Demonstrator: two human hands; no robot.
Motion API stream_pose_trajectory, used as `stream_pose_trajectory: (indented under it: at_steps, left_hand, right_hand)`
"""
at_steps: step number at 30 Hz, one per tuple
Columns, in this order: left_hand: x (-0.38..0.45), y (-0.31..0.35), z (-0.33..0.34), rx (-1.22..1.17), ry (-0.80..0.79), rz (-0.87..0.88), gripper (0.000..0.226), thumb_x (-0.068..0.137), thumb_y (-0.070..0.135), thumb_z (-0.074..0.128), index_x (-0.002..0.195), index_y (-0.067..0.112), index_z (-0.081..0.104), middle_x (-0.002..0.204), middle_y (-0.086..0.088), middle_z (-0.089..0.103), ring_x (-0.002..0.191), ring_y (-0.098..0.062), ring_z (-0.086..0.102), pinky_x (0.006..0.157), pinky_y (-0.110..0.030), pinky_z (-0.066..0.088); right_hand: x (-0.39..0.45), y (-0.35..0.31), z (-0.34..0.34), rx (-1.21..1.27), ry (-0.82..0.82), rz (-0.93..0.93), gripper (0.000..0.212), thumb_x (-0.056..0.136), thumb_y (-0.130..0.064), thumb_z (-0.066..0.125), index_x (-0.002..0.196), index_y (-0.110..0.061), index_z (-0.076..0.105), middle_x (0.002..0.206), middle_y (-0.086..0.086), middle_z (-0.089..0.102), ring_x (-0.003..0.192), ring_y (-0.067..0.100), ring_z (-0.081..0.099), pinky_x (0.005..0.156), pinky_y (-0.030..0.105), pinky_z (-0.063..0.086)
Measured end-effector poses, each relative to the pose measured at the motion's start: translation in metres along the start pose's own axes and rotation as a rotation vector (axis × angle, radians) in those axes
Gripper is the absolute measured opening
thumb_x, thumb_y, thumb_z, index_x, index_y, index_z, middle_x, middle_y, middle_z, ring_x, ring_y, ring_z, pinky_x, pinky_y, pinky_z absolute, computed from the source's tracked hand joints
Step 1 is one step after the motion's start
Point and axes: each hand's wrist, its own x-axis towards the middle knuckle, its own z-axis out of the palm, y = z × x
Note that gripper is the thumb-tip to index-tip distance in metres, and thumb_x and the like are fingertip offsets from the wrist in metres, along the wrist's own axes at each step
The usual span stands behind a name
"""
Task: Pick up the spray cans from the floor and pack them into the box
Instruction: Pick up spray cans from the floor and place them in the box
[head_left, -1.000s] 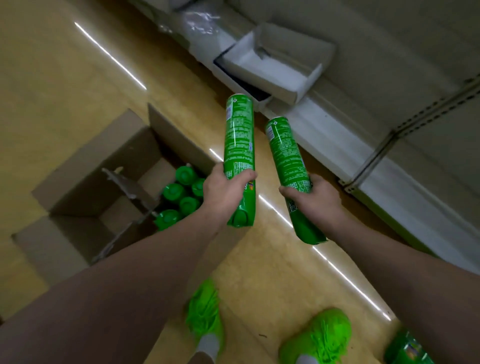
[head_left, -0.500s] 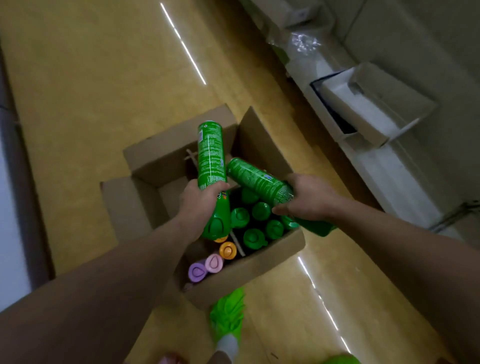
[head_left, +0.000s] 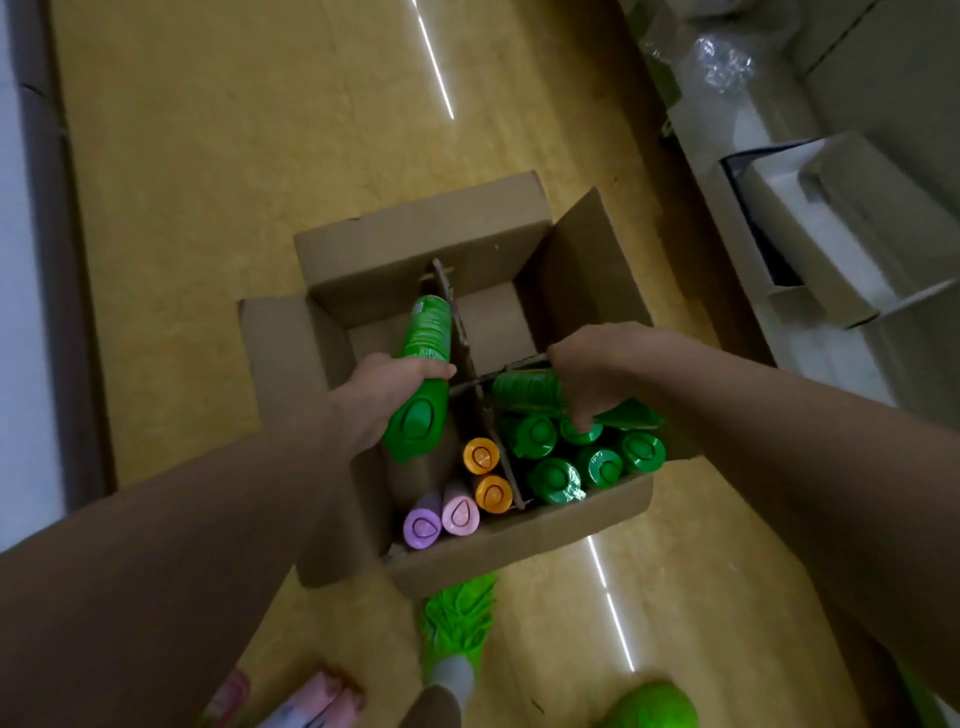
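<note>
An open cardboard box (head_left: 332, 332) with a cross divider stands on the floor below me. My left hand (head_left: 382, 397) grips a green spray can (head_left: 423, 364), base pointing into the far left compartment, cap toward me. My right hand (head_left: 597, 371) holds a second green can (head_left: 524, 389) lying sideways over several upright green cans (head_left: 553, 478) in the near right compartment. Two orange-capped cans (head_left: 480, 456), a pink one (head_left: 460, 514) and a purple one (head_left: 422, 526) stand in the near left compartment.
My green shoes (head_left: 457, 618) stand just in front of the box. Pink cans (head_left: 317, 699) lie on the yellow floor at the bottom left. A white shelf base with open white boxes (head_left: 831, 228) runs along the right. A wall edge lies at the left.
Both hands have carried their green cans from in front of the shelf to over the box and lowered them into it. The right can has turned sideways.
</note>
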Motion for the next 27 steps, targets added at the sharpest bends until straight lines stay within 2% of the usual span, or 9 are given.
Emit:
stream_pose_trajectory:
  at_steps: [5, 9, 12, 14, 16, 18, 21, 24, 27]
  left_hand:
    - [0.023, 0.021, -0.002, 0.149, -0.005, -0.052, 0.076, 0.071, 0.034, 0.086, 0.132, 0.004, 0.049, 0.112, -0.015, 0.062, 0.095, -0.03, 0.065, 0.073, -0.038, 0.054]
    - [0.044, 0.033, 0.009, 0.364, 0.048, 0.016, 0.08, 0.075, 0.034, 0.083, 0.139, 0.008, 0.041, 0.119, -0.014, 0.049, 0.106, -0.03, 0.053, 0.085, -0.04, 0.049]
    - [0.058, 0.037, 0.022, 0.484, 0.028, 0.04, 0.082, 0.074, 0.036, 0.084, 0.139, 0.008, 0.042, 0.116, -0.013, 0.046, 0.11, -0.032, 0.053, 0.093, -0.042, 0.05]
    - [0.066, 0.04, 0.028, 0.54, 0.032, 0.063, 0.081, 0.074, 0.038, 0.084, 0.138, 0.009, 0.044, 0.114, -0.012, 0.045, 0.108, -0.031, 0.052, 0.092, -0.04, 0.05]
    - [0.073, 0.042, 0.034, 0.566, 0.02, 0.083, 0.076, 0.073, 0.04, 0.084, 0.133, 0.009, 0.05, 0.114, -0.011, 0.05, 0.105, -0.029, 0.054, 0.091, -0.038, 0.051]
    - [0.081, 0.043, 0.044, 0.593, 0.018, 0.12, 0.067, 0.072, 0.042, 0.084, 0.124, 0.009, 0.059, 0.114, -0.011, 0.058, 0.105, -0.028, 0.057, 0.089, -0.037, 0.052]
    - [0.093, 0.039, 0.056, 0.621, 0.068, 0.193, 0.05, 0.077, 0.044, 0.08, 0.116, 0.013, 0.067, 0.115, -0.007, 0.066, 0.098, -0.022, 0.058, 0.075, -0.031, 0.046]
    - [0.104, 0.029, 0.058, 0.547, 0.087, 0.207, 0.061, 0.076, 0.043, 0.082, 0.127, 0.016, 0.061, 0.126, -0.006, 0.06, 0.114, -0.024, 0.056, 0.089, -0.032, 0.048]
    - [0.113, 0.021, 0.054, 0.462, 0.069, 0.231, 0.068, 0.069, 0.046, 0.087, 0.126, 0.018, 0.06, 0.123, -0.004, 0.057, 0.11, -0.02, 0.053, 0.094, -0.034, 0.048]
  right_hand:
    - [0.03, -0.014, -0.011, -0.121, -0.069, -0.003, 0.05, 0.081, -0.027, 0.078, 0.126, -0.013, 0.063, 0.117, 0.008, 0.06, 0.109, 0.028, 0.059, 0.078, 0.038, 0.054]
    - [0.051, -0.016, -0.018, -0.112, -0.014, -0.038, 0.052, 0.078, -0.023, 0.082, 0.125, -0.014, 0.063, 0.101, 0.004, 0.058, 0.099, 0.028, 0.062, 0.076, 0.041, 0.056]
    - [0.066, -0.02, -0.013, -0.114, -0.026, -0.036, 0.039, 0.08, -0.016, 0.078, 0.117, -0.014, 0.065, 0.086, 0.003, 0.052, 0.089, 0.027, 0.061, 0.082, 0.045, 0.058]
    - [0.078, -0.023, -0.006, -0.109, -0.019, -0.033, 0.039, 0.08, -0.011, 0.075, 0.118, -0.014, 0.065, 0.095, 0.005, 0.057, 0.091, 0.028, 0.06, 0.082, 0.043, 0.056]
    - [0.091, -0.027, 0.002, -0.077, -0.013, -0.044, 0.046, 0.083, -0.011, 0.072, 0.127, -0.014, 0.06, 0.117, 0.007, 0.057, 0.104, 0.028, 0.058, 0.076, 0.039, 0.05]
    - [0.104, -0.032, 0.011, 0.004, 0.05, -0.057, 0.044, 0.086, -0.012, 0.068, 0.129, -0.014, 0.058, 0.112, 0.006, 0.055, 0.103, 0.027, 0.058, 0.07, 0.037, 0.044]
    - [0.124, -0.037, 0.031, 0.157, 0.211, -0.036, 0.045, 0.088, -0.018, 0.068, 0.131, -0.017, 0.055, 0.107, 0.005, 0.061, 0.104, 0.028, 0.063, 0.068, 0.036, 0.043]
    - [0.14, -0.039, 0.055, 0.288, 0.278, -0.021, 0.051, 0.085, -0.022, 0.071, 0.132, -0.015, 0.051, 0.119, 0.009, 0.063, 0.111, 0.032, 0.062, 0.07, 0.037, 0.042]
    - [0.148, -0.037, 0.074, 0.364, 0.293, -0.004, 0.049, 0.085, -0.023, 0.071, 0.128, -0.011, 0.051, 0.121, 0.015, 0.056, 0.114, 0.036, 0.057, 0.078, 0.04, 0.047]
